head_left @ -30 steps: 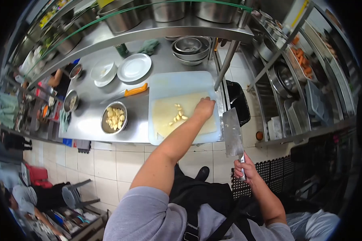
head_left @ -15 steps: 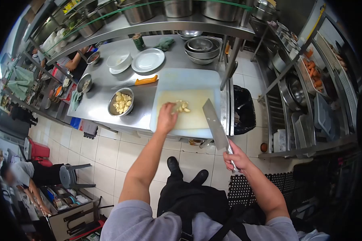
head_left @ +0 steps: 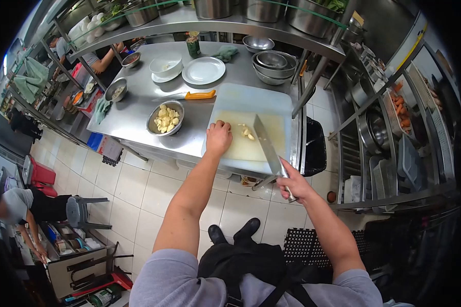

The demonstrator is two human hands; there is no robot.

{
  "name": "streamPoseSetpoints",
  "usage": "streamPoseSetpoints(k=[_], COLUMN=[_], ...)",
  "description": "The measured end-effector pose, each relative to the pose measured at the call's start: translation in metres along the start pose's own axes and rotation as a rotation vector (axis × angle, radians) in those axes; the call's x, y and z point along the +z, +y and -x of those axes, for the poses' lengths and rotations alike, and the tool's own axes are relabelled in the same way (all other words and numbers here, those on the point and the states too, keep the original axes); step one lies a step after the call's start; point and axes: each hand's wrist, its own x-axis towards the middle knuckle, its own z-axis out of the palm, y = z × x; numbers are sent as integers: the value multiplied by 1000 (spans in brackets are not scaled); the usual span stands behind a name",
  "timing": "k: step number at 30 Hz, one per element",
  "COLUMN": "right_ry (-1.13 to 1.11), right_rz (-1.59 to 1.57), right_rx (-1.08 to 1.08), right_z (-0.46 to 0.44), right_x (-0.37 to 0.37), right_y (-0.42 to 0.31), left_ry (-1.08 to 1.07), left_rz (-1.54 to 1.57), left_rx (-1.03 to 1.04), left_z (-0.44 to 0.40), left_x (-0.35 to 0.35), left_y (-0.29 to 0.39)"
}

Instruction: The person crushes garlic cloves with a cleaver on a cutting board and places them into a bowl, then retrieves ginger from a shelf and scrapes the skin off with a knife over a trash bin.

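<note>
My right hand [head_left: 295,185] is closed round the metal handle of a cleaver [head_left: 266,146]. Its broad blade slants up over the cutting board [head_left: 251,95], with the far end beside a small group of peeled garlic cloves [head_left: 248,133]. Left of these cloves, my left hand [head_left: 219,137] is at the board's left side, back upward and fingers curled together. Whatever lies under those fingertips is hidden. A steel bowl [head_left: 152,126] of peeled garlic cloves [head_left: 167,118] stands on the metal table left of the board. Behind it lies a knife with a yellow handle [head_left: 200,95].
White plates [head_left: 204,71], a white bowl [head_left: 165,65] and nested steel bowls [head_left: 274,66] stand farther back. A shelf [head_left: 210,26] with pots crosses above the table. A black bin [head_left: 314,146] is right of it. Another person [head_left: 23,207] works at lower left.
My left hand has drawn away from the garlic cloves to the left side of the board. The cleaver has come nearer the cloves and stands more upright. The head view has shifted.
</note>
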Motion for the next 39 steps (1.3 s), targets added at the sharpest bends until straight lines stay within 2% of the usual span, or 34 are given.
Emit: streamPoseSetpoints(k=[1, 4, 5, 7, 10, 12, 14, 15, 16, 17, 18, 19, 21, 22, 23, 24, 26, 28, 31, 32, 34, 35, 37, 38, 39], right_ry=[0, 42, 47, 87, 131, 139, 87, 100, 174, 237, 295, 309, 408, 418, 386, 351, 388, 381, 555, 557, 777, 782, 884, 881, 630], right_rz=[-64, -179, -212, -234, -292, -334, -263, -202, 27, 257, 487, 477, 1258, 1252, 1292, 1331, 1372, 1352, 1261, 1264, 1081, 1079, 1016, 1118, 1169], right_rx=[4, -53, -75, -89, -120, -136, -144, -148, -152, -144, -130, -125, -121, -118, -27, 64, 10, 16, -204, -199, -918, -912, -1010, -650, 29], right_z=[7, 29, 35, 44, 51, 49, 40, 34, 26, 20, 15, 6, -17, -22, -26, -29, -27, -22, 4, 12, 19, 12, -16, -30, -36], right_x=[-4, -10, -11, -8, -1, 2, 1, 1, 6, 11, 24, 27, 26, 31, 36, 40, 41, 42, 60, 70, 92, 94, 90, 87, 94], right_y=[3, 5, 6, 7, 9, 12, 11, 15, 15, 15, 9, 14, 31, 32, 32, 34, 39, 17, -36, -54, -76, -69, -36, 0, 8], left_ry=[2, 106, 109, -109, -63, -106, -171, -181, -15, 151, 236, 320, 65, -56, -182, -192, -258, -236, -179, -150, -132, -111, -149, -176, -200], left_rz=[9, 138, 146, 120, 57, 124, 245, 250, 526, 801, 844, 882, 1390, 1533, 1668, 1668, 1782, 1836, 1924, 1956, 1937, 1907, 1885, 1873, 1884], left_rx=[-2, 301, 300, 64, 19, 72, 231, 243, 213, 175, 56, -67, -343, -479, -619, -614, -1060, -1102, -1177, -1202, -1290, -1374, -1370, -1361, -1418], left_z=[-7, -17, -17, -20, 2, 15, 24, 26, 27, 28, 38, 56, 102, 131, 156, 172, 193, 189, 168, 158, 140, 133, 115, 103, 90], left_x=[2, 22, 27, 35, 58, 66, 67, 66, 63, 60, 40, 19, 17, 20, 22, 20, 16, 24, 21, 18, 18, 18, 2, -9, -16], left_y=[0, 26, 38, 66, 92, 101, 106, 102, 92, 84, 81, 80, 69, 69, 71, 77, 88, 90, 91, 91, 91, 90, 89, 91, 94])
